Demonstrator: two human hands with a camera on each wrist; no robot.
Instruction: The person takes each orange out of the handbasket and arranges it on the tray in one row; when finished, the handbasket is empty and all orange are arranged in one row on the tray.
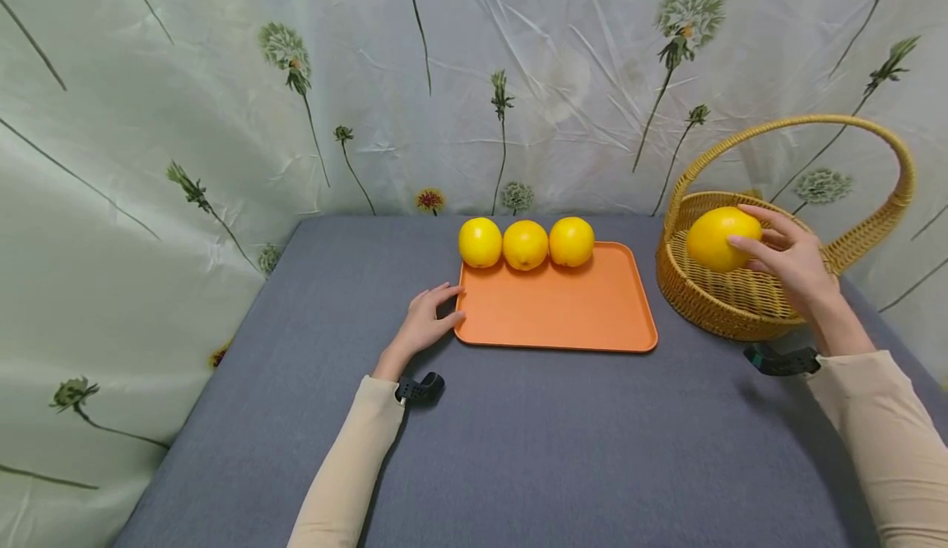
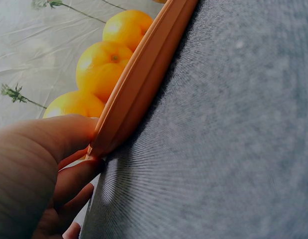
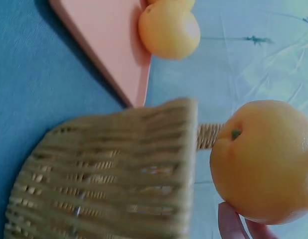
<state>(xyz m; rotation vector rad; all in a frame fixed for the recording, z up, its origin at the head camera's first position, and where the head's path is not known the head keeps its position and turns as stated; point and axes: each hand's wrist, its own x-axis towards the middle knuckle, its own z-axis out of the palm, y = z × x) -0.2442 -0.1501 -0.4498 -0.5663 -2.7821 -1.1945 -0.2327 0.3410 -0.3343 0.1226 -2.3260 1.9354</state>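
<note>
Over the wicker basket [image 1: 677,289], my right hand [image 1: 792,260] holds an orange [image 1: 723,239] between thumb and fingers. The right wrist view shows that orange [image 3: 263,162] with its green stem mark, beside the basket's woven side [image 3: 104,179]. My left hand [image 1: 425,322] touches the left edge of an orange tray [image 1: 555,309], thumb and fingertips against the rim. In the left wrist view the left hand [image 2: 39,164] meets the tray's corner. Three more oranges, a left one [image 1: 480,243], a middle one [image 1: 525,245] and a right one [image 1: 572,242], form a row along the tray's back edge.
The basket's tall handle [image 1: 800,120] arches above it at the right. A grey cloth [image 1: 548,449] covers the table. Behind hangs a pale curtain [image 1: 370,79] printed with dandelions. Each wrist wears a black band, the left band [image 1: 420,388] and the right band [image 1: 781,360].
</note>
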